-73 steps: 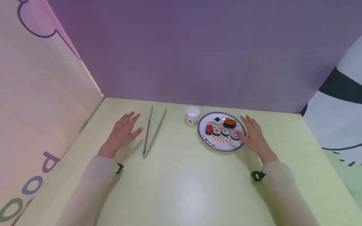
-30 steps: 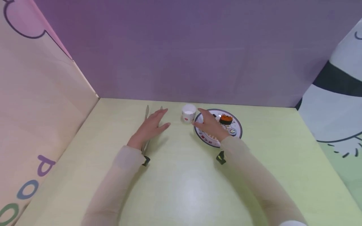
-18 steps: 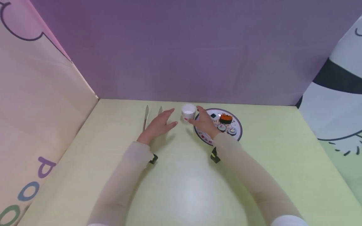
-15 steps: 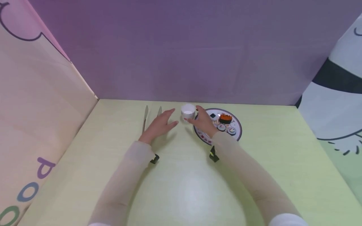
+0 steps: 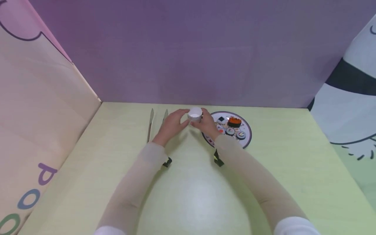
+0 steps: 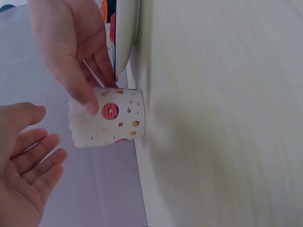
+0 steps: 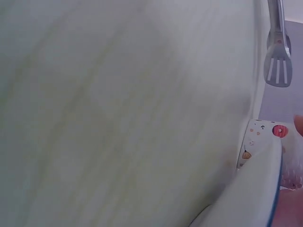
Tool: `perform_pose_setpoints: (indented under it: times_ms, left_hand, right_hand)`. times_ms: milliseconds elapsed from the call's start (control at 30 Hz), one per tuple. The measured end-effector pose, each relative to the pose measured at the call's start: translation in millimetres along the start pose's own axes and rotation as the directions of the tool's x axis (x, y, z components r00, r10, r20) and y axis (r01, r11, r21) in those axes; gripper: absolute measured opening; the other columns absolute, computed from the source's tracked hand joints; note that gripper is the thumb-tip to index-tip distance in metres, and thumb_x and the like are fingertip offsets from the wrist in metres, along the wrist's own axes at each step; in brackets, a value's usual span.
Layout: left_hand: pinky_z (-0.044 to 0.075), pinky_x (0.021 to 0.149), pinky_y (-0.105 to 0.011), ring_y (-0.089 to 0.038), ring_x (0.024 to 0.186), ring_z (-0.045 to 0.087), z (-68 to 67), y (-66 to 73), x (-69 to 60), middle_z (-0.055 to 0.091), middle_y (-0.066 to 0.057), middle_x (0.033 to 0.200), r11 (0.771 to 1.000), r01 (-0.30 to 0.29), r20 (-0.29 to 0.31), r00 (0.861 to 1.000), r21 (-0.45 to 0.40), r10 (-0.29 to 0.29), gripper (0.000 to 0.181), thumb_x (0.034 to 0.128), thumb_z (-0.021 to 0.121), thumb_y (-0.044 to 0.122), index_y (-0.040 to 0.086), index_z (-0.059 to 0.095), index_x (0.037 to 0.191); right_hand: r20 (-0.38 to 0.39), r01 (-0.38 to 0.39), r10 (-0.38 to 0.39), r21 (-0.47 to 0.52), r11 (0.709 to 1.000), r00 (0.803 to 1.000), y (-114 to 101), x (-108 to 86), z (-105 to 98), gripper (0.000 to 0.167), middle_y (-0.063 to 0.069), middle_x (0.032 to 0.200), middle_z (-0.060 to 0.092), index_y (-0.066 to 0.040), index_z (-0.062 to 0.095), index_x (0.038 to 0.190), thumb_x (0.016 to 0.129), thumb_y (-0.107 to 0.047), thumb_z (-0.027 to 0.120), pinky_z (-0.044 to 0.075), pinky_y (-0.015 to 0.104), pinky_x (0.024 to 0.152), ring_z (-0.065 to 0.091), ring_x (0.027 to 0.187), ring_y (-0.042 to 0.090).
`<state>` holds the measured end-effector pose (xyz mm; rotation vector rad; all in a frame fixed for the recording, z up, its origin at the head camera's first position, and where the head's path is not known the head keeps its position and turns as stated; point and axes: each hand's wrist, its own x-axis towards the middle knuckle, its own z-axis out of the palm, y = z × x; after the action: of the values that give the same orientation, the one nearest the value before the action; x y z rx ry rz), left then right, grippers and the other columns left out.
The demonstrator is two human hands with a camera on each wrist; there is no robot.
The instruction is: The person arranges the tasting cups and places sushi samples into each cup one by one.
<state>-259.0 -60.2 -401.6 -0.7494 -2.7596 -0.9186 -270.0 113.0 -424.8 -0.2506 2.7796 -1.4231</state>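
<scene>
White cup (image 5: 195,114) is near the table's (image 5: 188,182) far edge in the head view: the right hand (image 5: 207,124) grips it, while the left hand (image 5: 171,126), fingers loose, is just beside it. Tongs (image 5: 150,122) lie left, a plate (image 5: 247,131) of sushi pieces (image 5: 234,122) right. Left wrist view: the right thumb (image 6: 75,84) presses the cup's wall (printed, red doughnut (image 6: 110,111) included). Right wrist view: the plate partly hides the cup.
</scene>
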Motion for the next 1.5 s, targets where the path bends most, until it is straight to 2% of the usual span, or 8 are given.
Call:
perform_pose_setpoints:
  times_ms: [100, 233, 367, 467, 800, 933, 1267, 1500]
  left_hand:
    - [0.039, 0.102, -0.038, -0.028, 0.119, 0.053, 3.1, 3.1, 4.6, 0.057, -0.015, 0.129, 1.0, -0.022, 0.0, 1.0, 0.018, 0.022, 0.041, 0.0911, 0.062, 0.014, 0.002, 0.054, 0.129]
    - [0.04, 0.102, -0.037, -0.028, 0.118, 0.054, 4.9, 8.1, 9.3, 0.058, -0.015, 0.127, 0.996, -0.01, 0.022, 1.0, 0.088, 0.008, 0.037, 0.0915, 0.061, 0.013, 0.003, 0.056, 0.127]
    - [0.042, 0.099, -0.035, -0.025, 0.115, 0.056, 6.9, 12.3, 12.4, 0.062, -0.011, 0.122, 0.975, -0.038, 0.032, 0.999, 0.218, 0.032, 0.032, 0.0913, 0.061, 0.011, 0.006, 0.061, 0.123]
    - [0.045, 0.094, -0.034, -0.024, 0.111, 0.058, 8.9, 15.1, 14.2, 0.066, -0.008, 0.115, 0.961, -0.06, 0.029, 0.998, 0.271, 0.054, 0.026, 0.0907, 0.061, 0.01, 0.007, 0.066, 0.116]
    - [0.051, 0.074, -0.035, -0.021, 0.088, 0.063, 15.0, 19.3, 18.8, 0.071, -0.004, 0.09, 0.95, -0.067, 0.01, 0.998, 0.306, 0.067, 0.019, 0.0887, 0.058, 0.005, 0.013, 0.075, 0.095]
    - [0.051, 0.069, -0.034, -0.021, 0.083, 0.062, 14.8, 21.2, 19.9, 0.068, -0.004, 0.082, 0.943, -0.059, 0.005, 0.998, 0.327, 0.061, 0.018, 0.0845, 0.06, 0.002, 0.012, 0.074, 0.088]
    - [0.051, 0.065, -0.035, -0.022, 0.08, 0.06, 15.9, 25.4, 23.1, 0.064, -0.005, 0.081, 0.918, -0.024, 0.016, 1.0, 0.396, 0.019, 0.012, 0.0805, 0.064, -0.001, 0.009, 0.071, 0.084]
    - [0.052, 0.065, -0.035, -0.023, 0.084, 0.06, 14.2, 28.2, 22.1, 0.064, -0.007, 0.085, 0.907, -0.042, -0.014, 0.998, 0.419, 0.053, 0.007, 0.0868, 0.062, 0.006, 0.006, 0.069, 0.088]
  right_hand:
    - [-0.01, -0.002, 0.002, 0.003, 1.0, 1.0, 0.8, -0.1, 1.7, 0.069, 0.025, 0.13, 0.049, 0.008, 0.035, 0.134, 0.083, -0.019, 0.072, 0.038, 0.045, 0.102, 0.048, 0.12, 0.035]
    - [-0.026, -0.022, 0.022, 0.008, 1.0, 0.999, -1.4, 1.1, 5.1, 0.07, 0.025, 0.126, 0.051, 0.009, 0.036, 0.133, 0.083, -0.026, 0.071, 0.041, 0.044, 0.099, 0.051, 0.115, 0.035]
    - [-0.05, -0.058, 0.058, -0.003, 0.998, 0.997, -1.1, 4.9, 10.0, 0.073, 0.024, 0.125, 0.053, 0.008, 0.036, 0.133, 0.08, -0.027, 0.072, 0.041, 0.042, 0.099, 0.051, 0.113, 0.034]
    - [-0.059, -0.083, 0.083, 0.006, 0.997, 0.995, -0.2, 6.1, 12.7, 0.074, 0.024, 0.128, 0.052, 0.007, 0.036, 0.134, 0.078, -0.024, 0.072, 0.039, 0.042, 0.101, 0.05, 0.118, 0.034]
    - [-0.077, -0.122, 0.12, -0.021, 0.992, 0.99, -2.8, 5.0, 14.7, 0.08, 0.028, 0.136, 0.044, 0.007, 0.028, 0.141, 0.078, -0.021, 0.069, 0.034, 0.042, 0.106, 0.042, 0.128, 0.037]
    - [-0.077, -0.131, 0.129, -0.032, 0.991, 0.989, -4.2, 5.1, 15.3, 0.083, 0.029, 0.138, 0.042, 0.007, 0.024, 0.143, 0.078, -0.02, 0.069, 0.032, 0.041, 0.108, 0.039, 0.13, 0.036]
    - [-0.092, -0.129, 0.123, -0.059, 0.99, 0.988, -7.6, 5.2, 14.4, 0.082, 0.03, 0.13, 0.049, 0.008, 0.027, 0.142, 0.078, -0.021, 0.069, 0.036, 0.039, 0.105, 0.046, 0.123, 0.035]
    - [-0.096, -0.116, 0.109, -0.067, 0.991, 0.989, -8.9, 2.8, 13.3, 0.077, 0.029, 0.129, 0.05, 0.009, 0.03, 0.139, 0.08, -0.02, 0.069, 0.036, 0.041, 0.104, 0.047, 0.122, 0.036]
